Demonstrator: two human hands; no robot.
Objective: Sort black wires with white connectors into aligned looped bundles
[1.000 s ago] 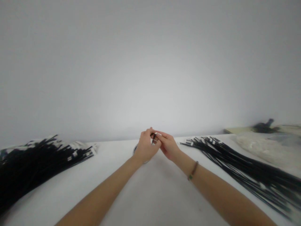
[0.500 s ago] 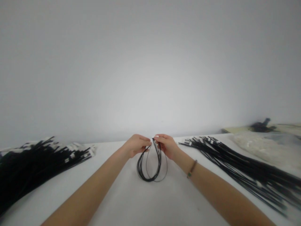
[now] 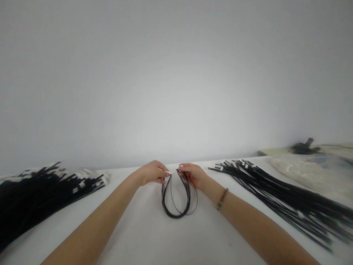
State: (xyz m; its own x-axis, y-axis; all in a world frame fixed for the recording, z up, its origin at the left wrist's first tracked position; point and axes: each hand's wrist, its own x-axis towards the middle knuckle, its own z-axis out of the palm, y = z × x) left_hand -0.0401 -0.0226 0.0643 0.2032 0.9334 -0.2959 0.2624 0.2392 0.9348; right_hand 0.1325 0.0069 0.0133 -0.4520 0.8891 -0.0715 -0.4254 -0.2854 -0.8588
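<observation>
A bundle of thin black cables (image 3: 176, 216) hangs in a U-shaped loop over the middle of the table. My left hand (image 3: 154, 173) pinches one end of it, with white showing at the fingertips. Opposite, my right hand (image 3: 193, 174) grips the other end, its fingers closed round the cables. A small gap separates the two hands. One thin strand strays from the bundle and loops out lower right. The exact form of the cable ends is partly hidden by my fingers.
A thick heap of black cables with white connectors (image 3: 35, 198) lies at left on the white table (image 3: 154, 243). More black cables (image 3: 275, 187) spread across the right side. Behind them sit a clear plastic bag (image 3: 306, 173) and a dark object (image 3: 305, 147). A plain wall rises behind.
My hands have drawn apart, the left one moving left, so the gap between the cable ends is wider. The loop has opened into a broader U.
</observation>
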